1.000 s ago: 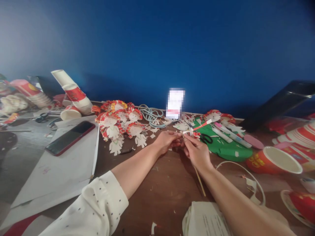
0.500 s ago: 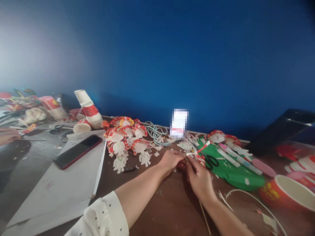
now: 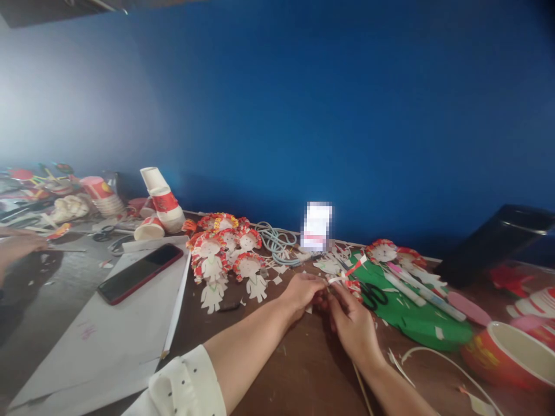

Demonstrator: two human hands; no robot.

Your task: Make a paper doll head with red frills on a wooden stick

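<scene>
The fingertips screen most of what is between them, so the exact grip is hard to make out; the lit screen [image 3: 318, 225] behind is blurred into blocks, another person's hand [image 3: 17, 247] is cut off at the left edge, and the orange bowl [image 3: 505, 358] runs out of view at the right. The left hand [image 3: 306, 294] is curled, thumb and forefinger pressed together at the near edge of a small paper piece [image 3: 354, 286]. The right hand [image 3: 352, 323] meets it there, also in a pinch, its lower fingers tucked out of sight. A thin stick [image 3: 362, 388] shows below the right wrist; its upper end is hidden. The paper piece, white with a frilled red edge, is just above the surface [image 3: 281, 370] at the near left side of the green sheet [image 3: 427, 329], beside the black scissor handles [image 3: 375, 296]. A red-and-white strip [image 3: 356, 266] slants up just beyond it; whether they are joined, I cannot tell. Paper figures [image 3: 255, 278] with similar red frills lie to the left.
</scene>
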